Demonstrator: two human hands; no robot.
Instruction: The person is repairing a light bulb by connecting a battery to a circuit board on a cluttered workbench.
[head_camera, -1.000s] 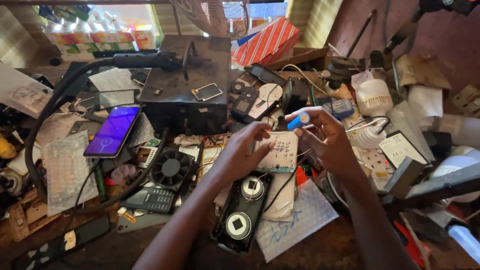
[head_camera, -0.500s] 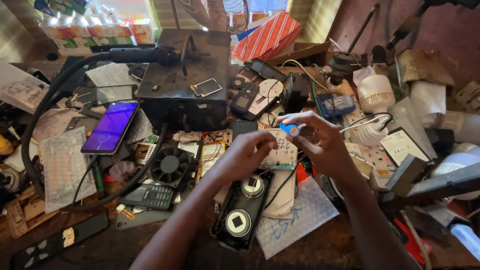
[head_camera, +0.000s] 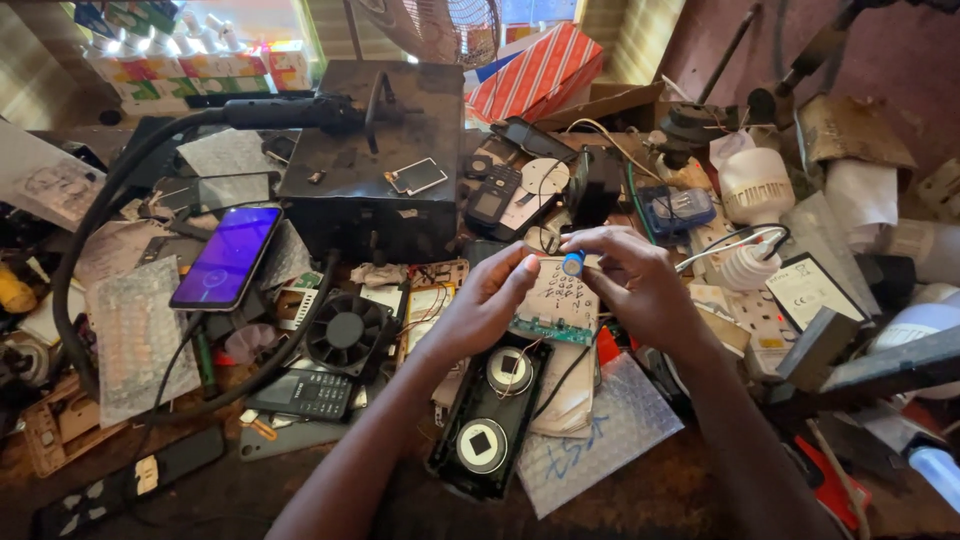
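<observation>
Left hand (head_camera: 488, 305): I steady the pale, green-edged circuit board (head_camera: 556, 300) from its left.
Right hand (head_camera: 640, 285): pinches small blue cylindrical part (head_camera: 572, 263) at its far edge.

hands: left (head_camera: 480, 305), right (head_camera: 640, 285), both bare; forearms: bare, no sleeves; rings, watch: none seen

- Light: daylight from the window (head_camera: 260, 20) at the top, blown out to white there.
- Level: table (head_camera: 250, 490) dim and warm; lower corners fall into shadow.
- Glare: lit phone screen (head_camera: 226, 257) glows purple; white bulb (head_camera: 755, 185) bright.
- Focus: centre sharp; edges soft.
- Distortion: wide-angle bending at the frame borders.
</observation>
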